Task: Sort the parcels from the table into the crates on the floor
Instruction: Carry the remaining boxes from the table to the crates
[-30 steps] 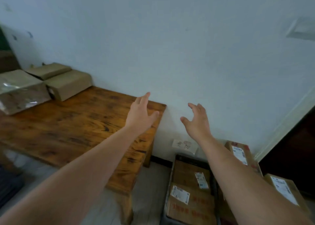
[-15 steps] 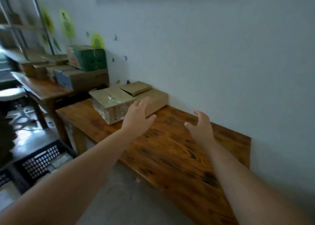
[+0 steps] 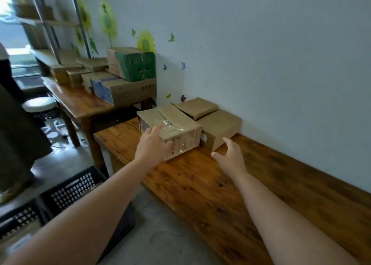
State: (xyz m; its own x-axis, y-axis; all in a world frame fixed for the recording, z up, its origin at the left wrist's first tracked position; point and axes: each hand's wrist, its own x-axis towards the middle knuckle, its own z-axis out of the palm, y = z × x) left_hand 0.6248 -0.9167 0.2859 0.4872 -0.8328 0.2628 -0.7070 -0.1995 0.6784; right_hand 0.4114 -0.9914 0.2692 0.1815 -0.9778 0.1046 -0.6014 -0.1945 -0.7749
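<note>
Left hand (image 3: 152,146), right hand (image 3: 230,158), fingers slack, empty, at taped parcel (image 3: 172,124); plain parcel (image 3: 219,127) behind.

Vs 0.5 s ago: left hand (image 3: 152,146) has reached the tape-wrapped brown cardboard parcel (image 3: 176,128) and now touches its near-left corner, while right hand (image 3: 230,158) has closed in on the plain brown cardboard box (image 3: 220,128) at its 12 o'clock w/o touching it.

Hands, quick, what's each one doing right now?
Left hand: open, fingers over the near corner of the tape-wrapped brown cardboard parcel, not gripping.
Right hand: open, empty, above the brown wooden table.
</note>
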